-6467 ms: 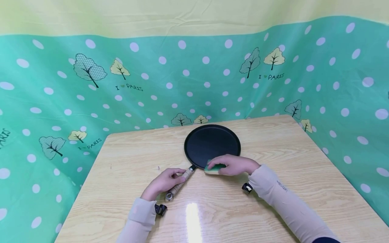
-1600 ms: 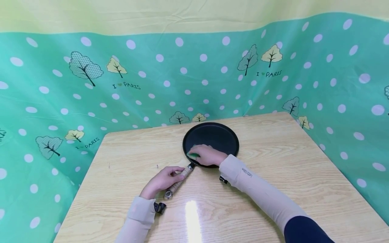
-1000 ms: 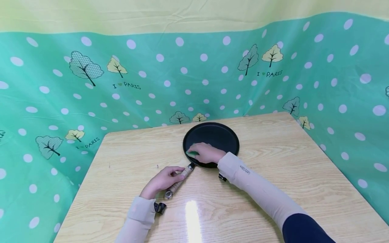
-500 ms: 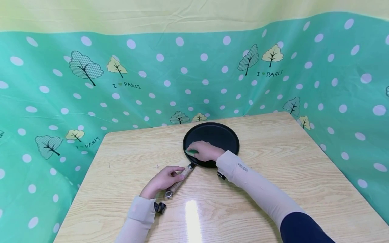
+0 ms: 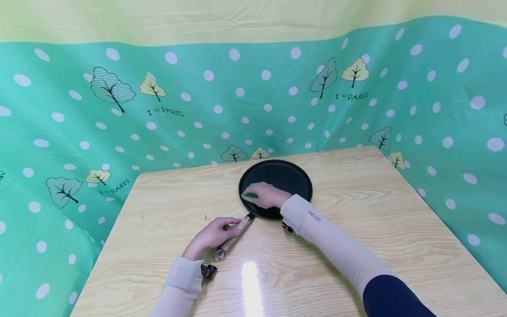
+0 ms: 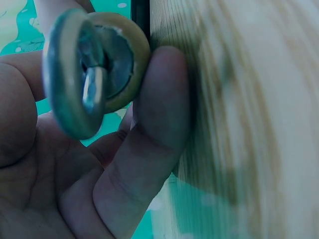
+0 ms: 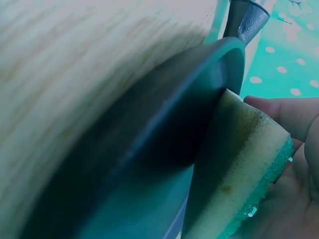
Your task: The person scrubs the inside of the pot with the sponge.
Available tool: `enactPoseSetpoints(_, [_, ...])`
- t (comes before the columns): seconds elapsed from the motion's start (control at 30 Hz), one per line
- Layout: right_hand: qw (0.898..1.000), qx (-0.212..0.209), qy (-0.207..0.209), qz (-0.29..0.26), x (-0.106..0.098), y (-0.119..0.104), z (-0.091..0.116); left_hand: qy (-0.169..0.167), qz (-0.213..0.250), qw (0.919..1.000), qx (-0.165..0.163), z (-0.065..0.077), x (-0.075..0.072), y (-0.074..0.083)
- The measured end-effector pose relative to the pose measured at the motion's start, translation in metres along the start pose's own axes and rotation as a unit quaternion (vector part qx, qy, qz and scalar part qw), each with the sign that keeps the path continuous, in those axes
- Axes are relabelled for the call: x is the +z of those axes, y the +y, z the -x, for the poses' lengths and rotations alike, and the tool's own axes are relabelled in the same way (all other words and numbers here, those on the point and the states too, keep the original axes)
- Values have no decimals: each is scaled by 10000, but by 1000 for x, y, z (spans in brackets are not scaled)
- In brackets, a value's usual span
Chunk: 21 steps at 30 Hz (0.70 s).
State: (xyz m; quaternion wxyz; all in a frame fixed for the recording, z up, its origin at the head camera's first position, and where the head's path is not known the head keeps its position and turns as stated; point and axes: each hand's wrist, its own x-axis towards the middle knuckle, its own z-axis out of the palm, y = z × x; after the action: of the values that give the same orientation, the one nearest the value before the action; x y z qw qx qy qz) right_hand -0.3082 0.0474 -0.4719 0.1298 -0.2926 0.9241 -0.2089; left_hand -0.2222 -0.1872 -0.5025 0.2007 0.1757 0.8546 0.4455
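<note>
A round black flat frying pan (image 5: 287, 176) lies on the wooden table, its wrapped handle (image 5: 233, 240) pointing toward the near left. My left hand (image 5: 213, 233) holds that handle between thumb and fingers; the metal ring (image 6: 62, 74) at its end shows large in the left wrist view. Over the left part of the pan, my right hand (image 5: 267, 196) grips a sponge (image 5: 248, 197). The right wrist view shows the sponge's yellow foam side (image 7: 249, 164) toward the pan and its green scouring layer toward the palm. The right hand covers part of the pan's near side.
The wooden table (image 5: 174, 198) has a bright light reflection near its front. A green curtain (image 5: 190, 97) with white dots and printed trees hangs behind and at both sides. A tiny speck (image 5: 205, 216) lies left of the pan.
Earlier, my right hand held the sponge at the pan's near right rim; it moved left onto the pan. Over the last second it creeps slightly away from me. The left hand keeps its hold.
</note>
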Motion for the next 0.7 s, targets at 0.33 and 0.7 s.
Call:
enactPoseSetpoints(0.33, [9999, 85, 12, -86, -1, 3, -7, 2, 31, 10000, -23, 0, -1, 0])
enactPoseSetpoints(0.7, [9997, 195, -39, -131, -4, 6, -14, -7, 46, 10000, 9, 1, -1, 1])
